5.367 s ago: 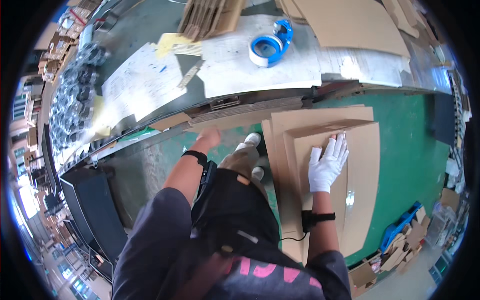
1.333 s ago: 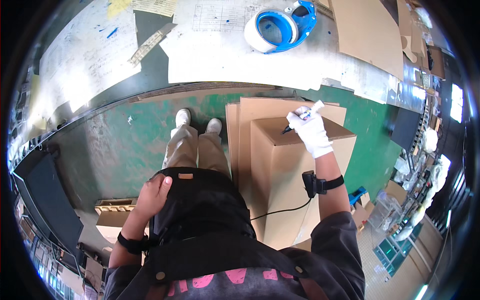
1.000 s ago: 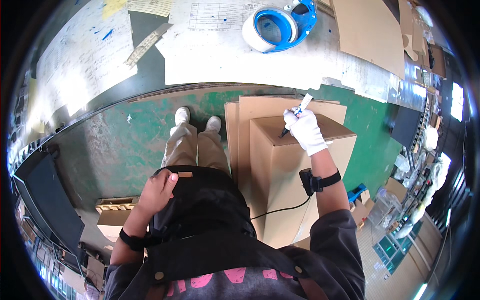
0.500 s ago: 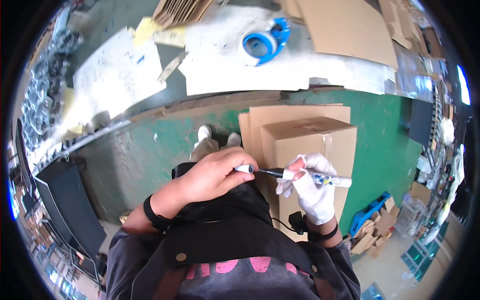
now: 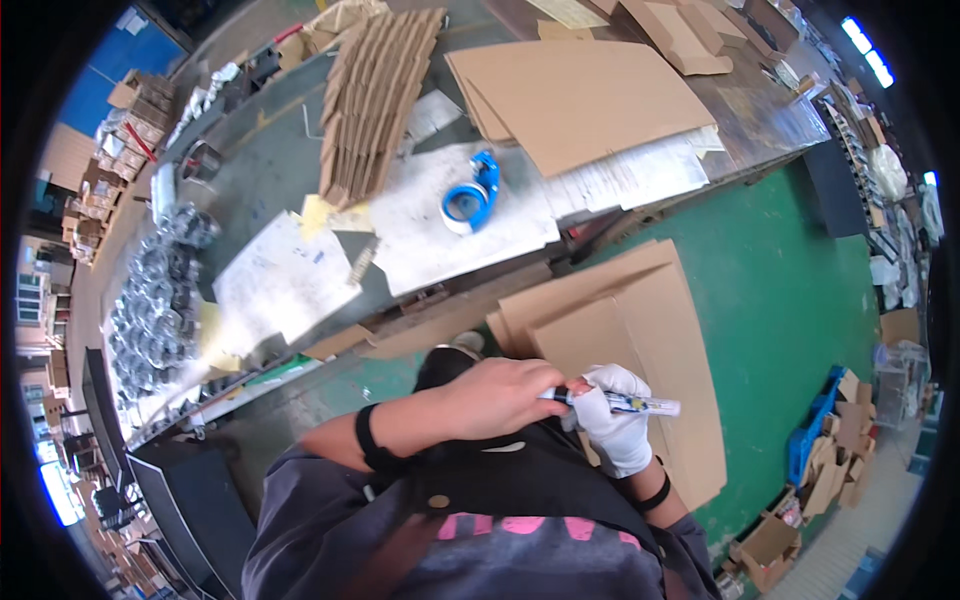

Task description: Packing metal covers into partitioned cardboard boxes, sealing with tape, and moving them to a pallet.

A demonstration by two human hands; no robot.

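Note:
My right hand (image 5: 617, 430), in a white glove with bare fingertips showing, grips a marker pen (image 5: 648, 406) with a white printed barrel. My bare left hand (image 5: 505, 398) pinches the marker's cap end (image 5: 560, 395), and the two hands are close together in front of my apron. Cap and barrel now lie in one line; fingers hide whether the cap is fully seated. Just beyond my hands, a cardboard box (image 5: 590, 335) stands on the floor with flat cardboard sheets around it.
Ahead is a workbench holding a blue tape dispenser (image 5: 466, 205), a stack of folded cardboard (image 5: 375, 110), flat cardboard sheets (image 5: 590, 100) and shiny metal parts (image 5: 155, 310). A blue crate (image 5: 815, 430) with cardboard scraps sits on the green floor at right.
The marker's tip was bare, with the cap apart in my left hand; now they have come together. My view has turned and lifted, showing more of the bench.

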